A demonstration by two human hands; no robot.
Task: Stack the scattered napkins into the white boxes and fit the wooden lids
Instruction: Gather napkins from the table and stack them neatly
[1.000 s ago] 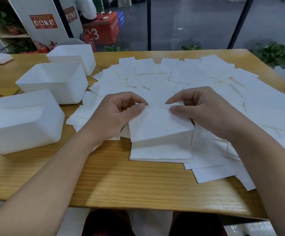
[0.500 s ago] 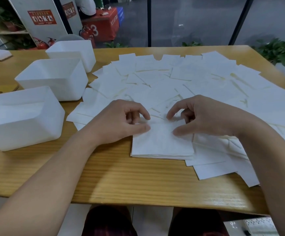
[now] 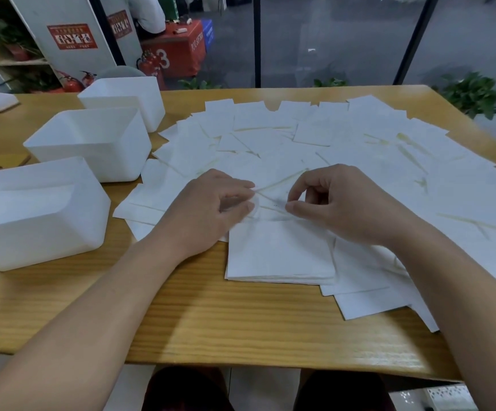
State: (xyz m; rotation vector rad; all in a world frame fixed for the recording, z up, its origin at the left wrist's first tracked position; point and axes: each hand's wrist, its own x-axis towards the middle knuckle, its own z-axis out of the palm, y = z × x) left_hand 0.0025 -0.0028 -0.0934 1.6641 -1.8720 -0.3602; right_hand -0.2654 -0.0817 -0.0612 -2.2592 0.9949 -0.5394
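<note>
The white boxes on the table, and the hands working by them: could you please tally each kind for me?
White boxes: 3 (near, middle, far)
Hands: 2 (left hand, right hand)
Total: 5

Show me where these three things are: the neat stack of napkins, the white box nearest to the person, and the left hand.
neat stack of napkins (image 3: 281,253), head view, on its top sheet.
nearest white box (image 3: 37,241), head view, on its front wall.
left hand (image 3: 208,212), head view, on the back of the hand.
</note>
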